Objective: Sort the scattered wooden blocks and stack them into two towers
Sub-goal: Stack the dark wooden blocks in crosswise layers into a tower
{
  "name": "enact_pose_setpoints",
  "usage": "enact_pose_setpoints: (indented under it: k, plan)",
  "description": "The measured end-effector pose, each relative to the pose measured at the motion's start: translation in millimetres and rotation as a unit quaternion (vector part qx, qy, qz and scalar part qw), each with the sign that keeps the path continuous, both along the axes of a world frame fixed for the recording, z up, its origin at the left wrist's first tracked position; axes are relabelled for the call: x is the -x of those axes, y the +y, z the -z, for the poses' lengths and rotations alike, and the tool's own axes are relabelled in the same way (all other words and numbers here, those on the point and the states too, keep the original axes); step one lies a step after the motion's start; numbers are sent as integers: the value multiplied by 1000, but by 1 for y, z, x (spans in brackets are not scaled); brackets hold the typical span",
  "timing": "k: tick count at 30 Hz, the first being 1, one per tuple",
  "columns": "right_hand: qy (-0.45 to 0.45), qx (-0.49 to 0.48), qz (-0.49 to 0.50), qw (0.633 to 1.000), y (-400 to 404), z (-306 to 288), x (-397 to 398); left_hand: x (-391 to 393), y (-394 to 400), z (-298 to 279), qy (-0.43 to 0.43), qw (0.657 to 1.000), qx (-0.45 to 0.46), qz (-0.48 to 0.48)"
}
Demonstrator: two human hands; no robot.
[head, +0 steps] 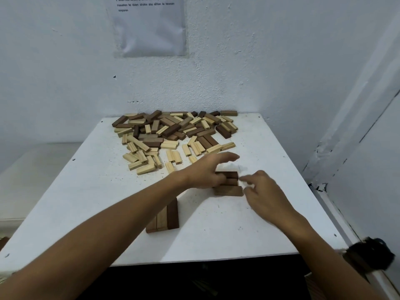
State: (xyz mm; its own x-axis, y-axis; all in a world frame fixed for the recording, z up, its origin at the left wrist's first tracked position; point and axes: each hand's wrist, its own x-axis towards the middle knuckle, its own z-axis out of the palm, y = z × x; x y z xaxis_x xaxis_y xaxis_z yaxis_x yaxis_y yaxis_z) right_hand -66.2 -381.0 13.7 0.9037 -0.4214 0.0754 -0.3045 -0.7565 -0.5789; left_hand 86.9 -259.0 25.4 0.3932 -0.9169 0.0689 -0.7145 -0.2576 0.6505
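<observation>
Bench [91, 191], progress early. We count two starts: a dark stack [228, 184], two or three layers, with our left hand [205, 174] spread open over it and our right hand [263, 192] loosely curled beside it, holding nothing; a three-block row [163, 215] nearer. Mixed heap [173, 135] at the back remains unsorted.

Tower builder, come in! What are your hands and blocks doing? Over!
Left hand and right hand both at dark stack. Second row of three near front. Big pile unsorted. Nothing blocking.
</observation>
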Motion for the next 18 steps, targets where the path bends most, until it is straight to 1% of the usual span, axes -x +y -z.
enact_pose_setpoints:
  k: [1, 2, 4, 5, 6, 8, 10, 12, 14, 18]
  plan:
    - [-53, -57, 29, 997, -3, 1, -3, 6, 1, 4, 37, 995, 73, -51]
    - [-101, -131, 56, 985, -6, 1, -7, 14, 2, 6, 85, 981, 138, -104]
    - [-161, -306, 81, 935, -7, 1, -16, 31, 1, 10, 191, 933, 233, -194]
    - [-174, -375, 82, 907, -6, 3, -21, 38, -1, 13, 238, 906, 264, -230]
    - [-182, -420, 80, 886, -4, 4, -25, 44, -3, 15, 280, 878, 288, -258]
    - [-193, -466, 76, 860, 0, 7, -32, 54, -7, 21, 346, 832, 321, -292]
    - [-206, -498, 76, 839, 2, 9, -38, 61, -11, 27, 374, 806, 340, -308]
    - [-213, -513, 76, 828, 4, 9, -41, 67, -15, 30, 383, 791, 358, -316]
    - [-214, -518, 72, 825, 7, 10, -43, 68, -19, 32, 388, 779, 370, -324]
    - [-218, -510, 72, 829, 15, 15, -45, 70, -22, 34, 387, 778, 364, -335]
